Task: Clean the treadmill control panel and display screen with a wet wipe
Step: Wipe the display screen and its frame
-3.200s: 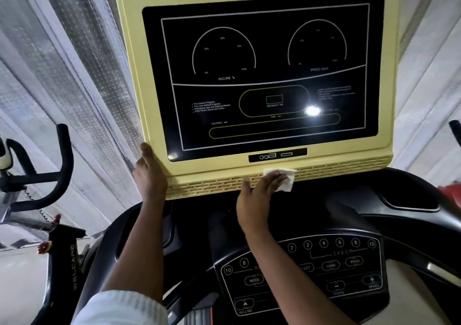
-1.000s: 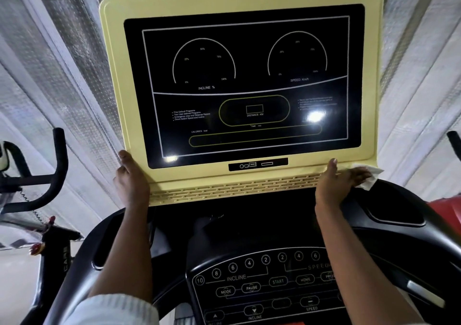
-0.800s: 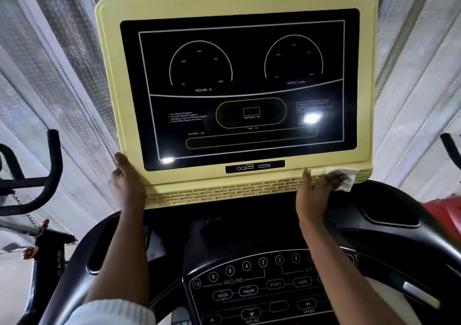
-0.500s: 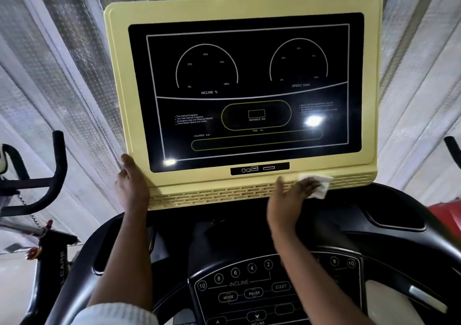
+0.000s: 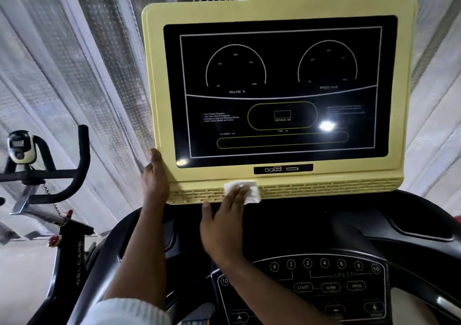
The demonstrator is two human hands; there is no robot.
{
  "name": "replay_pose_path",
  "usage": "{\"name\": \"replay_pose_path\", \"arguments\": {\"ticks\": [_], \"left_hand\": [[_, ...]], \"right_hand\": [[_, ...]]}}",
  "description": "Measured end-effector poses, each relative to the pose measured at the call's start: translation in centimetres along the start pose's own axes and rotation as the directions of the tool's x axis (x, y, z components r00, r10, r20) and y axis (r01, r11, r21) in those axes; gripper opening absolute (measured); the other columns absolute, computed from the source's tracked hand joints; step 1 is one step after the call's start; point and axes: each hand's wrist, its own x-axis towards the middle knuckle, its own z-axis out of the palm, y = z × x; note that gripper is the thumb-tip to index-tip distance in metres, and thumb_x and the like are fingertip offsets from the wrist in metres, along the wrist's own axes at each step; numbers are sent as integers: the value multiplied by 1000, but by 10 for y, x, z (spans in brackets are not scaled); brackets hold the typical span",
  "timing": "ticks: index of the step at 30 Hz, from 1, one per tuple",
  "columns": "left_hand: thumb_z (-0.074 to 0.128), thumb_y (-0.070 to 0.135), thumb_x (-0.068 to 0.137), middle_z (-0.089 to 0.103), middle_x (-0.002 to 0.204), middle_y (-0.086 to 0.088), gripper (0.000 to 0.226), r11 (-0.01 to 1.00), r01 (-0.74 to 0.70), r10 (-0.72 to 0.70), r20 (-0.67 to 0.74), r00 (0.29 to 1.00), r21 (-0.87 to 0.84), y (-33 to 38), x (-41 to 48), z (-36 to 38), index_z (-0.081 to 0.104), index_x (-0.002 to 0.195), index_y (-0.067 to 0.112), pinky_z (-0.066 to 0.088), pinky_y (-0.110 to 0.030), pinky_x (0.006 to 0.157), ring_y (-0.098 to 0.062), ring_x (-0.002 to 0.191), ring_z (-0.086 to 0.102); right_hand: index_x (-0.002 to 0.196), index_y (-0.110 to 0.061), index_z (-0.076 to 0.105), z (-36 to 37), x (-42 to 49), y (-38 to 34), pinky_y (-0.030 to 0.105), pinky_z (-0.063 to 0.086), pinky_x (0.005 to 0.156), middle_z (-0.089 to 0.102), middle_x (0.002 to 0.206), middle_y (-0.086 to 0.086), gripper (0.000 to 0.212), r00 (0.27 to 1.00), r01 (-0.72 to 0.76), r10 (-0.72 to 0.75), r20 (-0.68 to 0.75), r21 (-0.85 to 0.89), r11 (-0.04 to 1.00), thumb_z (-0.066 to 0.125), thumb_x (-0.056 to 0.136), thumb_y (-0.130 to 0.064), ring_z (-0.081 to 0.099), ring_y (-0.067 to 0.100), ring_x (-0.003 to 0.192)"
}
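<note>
Pressing a folded white wet wipe (image 5: 249, 187) onto the slotted grille (image 5: 324, 187) of the yellow plastic display console (image 5: 279, 6), my right hand (image 5: 224, 222) lies flat-fingered; my left hand (image 5: 154, 180) grips the corner to steady it.

The right hand (image 5: 225, 221) presses a white wet wipe (image 5: 245, 190) against the yellow display housing's (image 5: 154, 75) lower vent grille; the left hand (image 5: 155, 178) grips its lower-left corner.

Gripped lower-left corner of display frame (image 5: 407, 100) with left hand (image 5: 155, 181); pressed right hand (image 5: 224, 225), fingers straight, against its bottom edge.
</note>
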Motion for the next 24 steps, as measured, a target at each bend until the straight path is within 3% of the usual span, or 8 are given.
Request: {"name": "replay_pose_path", "arguments": {"ticks": [3,6,9,13,16,17,20,24], "left_hand": [[19,65,100,43,146,-31,82,1000,-15,15,16,1000,-13,0,1,-3,46,144,1,31,-47,111,-42,134,42],[19,69,98,46,144,-30,85,999,-14,16,48,999,-31,-2,3,-6,48,143,3,33,-50,112,-42,133,44],[20,68,98,51,138,-29,84,998,-5,9,69,998,-69,-3,6,-7,50,141,3,39,-47,106,-40,126,49],[21,68,98,53,138,-27,80,997,-20,28,109,994,-80,-5,8,-8,54,138,7,38,-47,104,-40,128,49],[21,68,98,61,116,-21,78,994,-16,31,133,991,-108,-5,5,-9,64,117,6,42,-43,95,-34,114,56],[21,66,99,61,111,-19,77,993,-18,34,133,990,-120,-3,5,-10,63,115,4,42,-42,93,-31,111,55],[22,65,100,55,136,-25,80,992,-35,50,124,991,-121,-2,5,-11,55,136,1,39,-46,106,-38,130,49],[25,78,91,51,133,-34,99,989,-52,67,107,992,-136,-12,9,-6,52,131,-8,41,-59,106,-46,129,47]], "right_hand": [[159,-9,-13,21,-15,-11,37,-2,127,-23,166,6,86,979,203,-197,54,-142,969,27,97,-54,-22,18,153],[160,-15,-12,37,-9,-21,38,-6,126,-20,167,-1,83,941,338,-322,106,-253,906,34,99,-46,-24,13,153],[162,-17,-3,42,2,-27,42,1,127,-12,169,-4,78,888,459,-441,131,-315,831,38,98,-35,-19,9,153],[162,-17,0,41,6,-27,41,-1,127,-9,170,-5,77,900,432,-425,97,-333,838,38,97,-33,-16,8,154],[162,-18,8,48,5,-22,47,11,126,0,170,-3,74,826,561,-531,189,-367,742,41,99,-36,-5,12,156],[162,-19,8,50,7,-20,47,12,126,1,170,-3,75,838,540,-521,162,-384,749,43,98,-36,-3,12,156],[162,-20,-3,47,8,-19,42,2,127,-10,170,-4,78,933,338,-360,-2,-340,878,41,99,-35,-12,11,155],[162,-21,1,50,0,-12,46,11,127,-7,170,-5,72,884,454,-464,61,-350,820,34,102,-40,-11,10,155]]}}
